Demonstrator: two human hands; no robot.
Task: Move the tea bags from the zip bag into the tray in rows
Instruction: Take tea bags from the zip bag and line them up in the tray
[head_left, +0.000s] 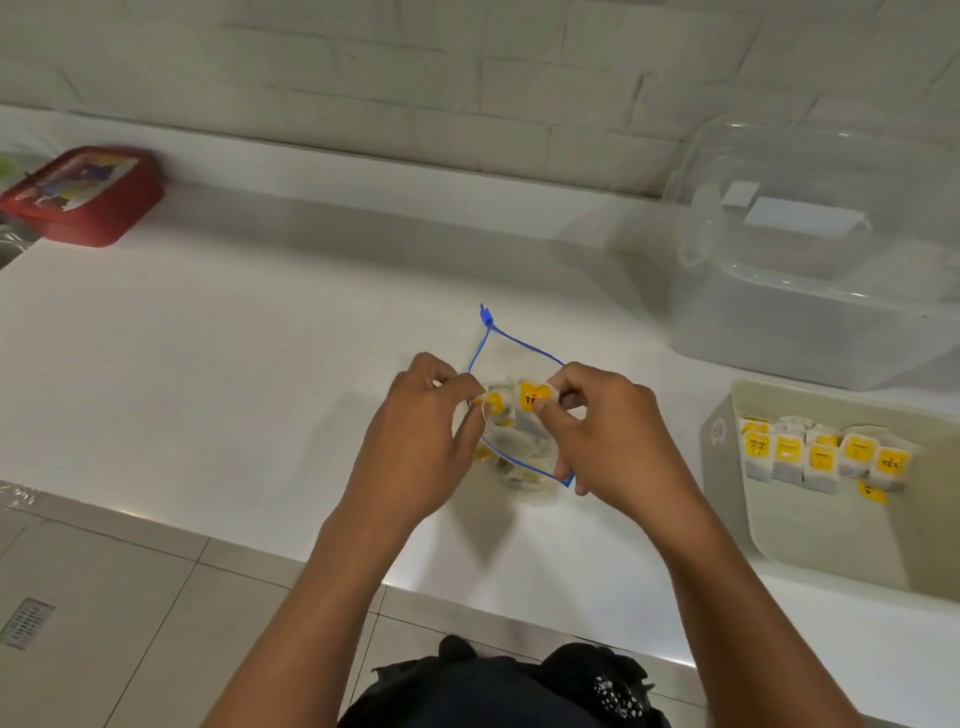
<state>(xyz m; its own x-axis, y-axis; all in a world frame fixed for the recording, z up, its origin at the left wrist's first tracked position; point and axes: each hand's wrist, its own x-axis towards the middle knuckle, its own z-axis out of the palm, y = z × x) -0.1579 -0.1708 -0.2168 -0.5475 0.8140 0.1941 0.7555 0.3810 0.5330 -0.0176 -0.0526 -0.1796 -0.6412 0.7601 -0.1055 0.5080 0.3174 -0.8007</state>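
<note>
White counter (249, 364): both hands pinch tea bags (yellow-tagged) over zip bag (519, 462).

Between your two grips sits a clear zip bag (519, 410) edged in blue, with yellow tags (531, 396) printed in black. Right of your right grip, a beige tray (810, 540) holds white tea bags (826, 457) with yellow labels. Far left of your left grip, you have a red box (83, 195) on the white desk (234, 374).

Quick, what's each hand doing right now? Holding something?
Left hand: fingers pinch a tea bag with a yellow tag at the mouth of the zip bag.
Right hand: fingers pinch another tea bag's yellow tag.
</note>
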